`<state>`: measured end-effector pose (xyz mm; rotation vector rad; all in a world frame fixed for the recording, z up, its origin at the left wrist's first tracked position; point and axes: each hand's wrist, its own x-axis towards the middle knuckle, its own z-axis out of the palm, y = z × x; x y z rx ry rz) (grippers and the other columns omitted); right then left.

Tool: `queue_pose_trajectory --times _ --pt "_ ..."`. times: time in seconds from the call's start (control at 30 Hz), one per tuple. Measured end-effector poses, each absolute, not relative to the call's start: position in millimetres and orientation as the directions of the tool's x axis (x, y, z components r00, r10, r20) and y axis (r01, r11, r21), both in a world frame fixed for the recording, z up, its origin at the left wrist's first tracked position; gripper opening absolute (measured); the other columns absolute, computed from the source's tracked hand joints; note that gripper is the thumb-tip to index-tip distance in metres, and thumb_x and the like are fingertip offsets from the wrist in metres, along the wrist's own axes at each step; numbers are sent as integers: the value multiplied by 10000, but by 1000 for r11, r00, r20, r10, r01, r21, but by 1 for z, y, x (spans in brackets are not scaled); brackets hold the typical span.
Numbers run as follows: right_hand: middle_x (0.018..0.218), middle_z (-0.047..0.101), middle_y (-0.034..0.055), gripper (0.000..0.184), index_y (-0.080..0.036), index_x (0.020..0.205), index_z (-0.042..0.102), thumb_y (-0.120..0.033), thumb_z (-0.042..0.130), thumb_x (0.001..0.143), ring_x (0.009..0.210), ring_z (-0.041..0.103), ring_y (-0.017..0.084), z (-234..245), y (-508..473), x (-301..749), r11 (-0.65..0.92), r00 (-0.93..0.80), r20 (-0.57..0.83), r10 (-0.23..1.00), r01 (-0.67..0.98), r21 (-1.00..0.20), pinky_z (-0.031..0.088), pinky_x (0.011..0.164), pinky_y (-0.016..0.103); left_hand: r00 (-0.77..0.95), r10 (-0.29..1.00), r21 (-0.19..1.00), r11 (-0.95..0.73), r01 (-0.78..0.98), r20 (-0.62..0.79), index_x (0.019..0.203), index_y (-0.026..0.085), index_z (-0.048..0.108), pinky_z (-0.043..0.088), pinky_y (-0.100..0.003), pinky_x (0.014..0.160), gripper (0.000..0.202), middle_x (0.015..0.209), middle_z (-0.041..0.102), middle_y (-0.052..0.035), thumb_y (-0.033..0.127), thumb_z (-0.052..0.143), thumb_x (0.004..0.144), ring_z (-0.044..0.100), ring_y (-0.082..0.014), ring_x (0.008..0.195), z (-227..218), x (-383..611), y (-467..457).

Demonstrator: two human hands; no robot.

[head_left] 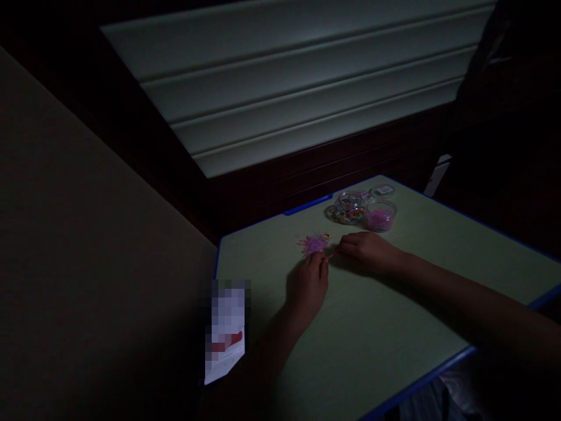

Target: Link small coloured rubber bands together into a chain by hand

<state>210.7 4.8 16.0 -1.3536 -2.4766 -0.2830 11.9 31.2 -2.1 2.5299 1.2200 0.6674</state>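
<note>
My left hand [312,283] is closed in a pinch just in front of a loose pile of small pink elastic bands [314,243] on the table. A tiny pinkish band [329,256] pokes out from its fingertips, towards the right hand. My right hand [367,250] rests low over the table to the right of the pile, fingers pressed together. What its fingertips hold, if anything, is too dark and small to make out. Behind the right hand stands an open clear round tub [388,207] with more pink bands inside.
A clear jar [349,209] of multicoloured hair ties stands left of the tub, with a clear lid [382,190] behind. The pale green table [372,327] has blue edges. A lit, partly blurred screen [227,330] is at the left edge. Walls lie left and behind.
</note>
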Motion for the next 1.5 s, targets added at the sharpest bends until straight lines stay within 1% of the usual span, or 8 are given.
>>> queue_pose_trajectory --times 0.27,0.5,0.77,1.0,1.13,1.23,1.33,1.5 --pt "782 598 59 223 -141 909 627 -243 429 903 671 509 120 12 7 212 532 -510 353 784 846 41 295 608 256 515 812 422 -583 694 273 1044 239 514 394 -217 653 192 832 639 10 331 464 883 580 -126 729 -6 14 32" --pt "763 594 55 245 -148 874 626 -263 413 912 646 489 112 13 6 211 542 -512 361 780 840 20 281 604 256 557 772 405 -635 658 305 976 231 529 389 -224 676 191 899 642 -6 303 358 930 586 -127 785 -4 12 32" --pt "787 598 59 261 -151 929 625 -296 407 918 662 503 111 16 4 210 545 -503 367 782 838 -13 288 611 251 554 773 395 -634 665 309 963 228 524 382 -223 668 203 870 633 -10 299 335 938 580 -127 758 -5 12 32" --pt "785 602 60 246 -154 904 632 -255 409 913 670 504 113 14 5 211 547 -499 369 784 837 -30 287 617 248 560 772 390 -636 666 302 963 229 520 374 -223 646 210 882 632 -9 317 331 937 577 -129 761 -3 12 31" --pt "786 603 61 214 -152 898 626 -216 422 899 668 503 116 23 5 214 513 -491 329 807 858 23 282 616 251 562 766 391 -642 659 312 961 229 522 375 -221 659 209 876 633 -8 312 332 935 578 -127 764 -4 12 32" --pt "812 617 72 193 -148 871 626 -183 437 878 704 523 139 36 2 220 406 -426 290 857 905 131 289 645 267 551 781 386 -624 679 294 955 232 531 368 -220 637 218 866 636 -9 309 328 934 574 -125 732 -4 13 32" --pt "902 634 109 209 -138 893 629 -170 423 872 789 547 182 50 -1 232 167 -243 347 906 958 235 295 694 301 543 790 389 -613 688 285 936 237 537 367 -217 634 211 863 637 -5 312 340 927 571 -122 723 -4 13 32" --pt "871 639 129 214 -118 872 635 -156 427 839 798 562 224 61 -5 258 -192 62 426 903 944 268 279 670 328 547 785 397 -619 678 290 920 241 534 372 -212 641 201 866 635 2 315 347 921 572 -118 733 -4 13 31"
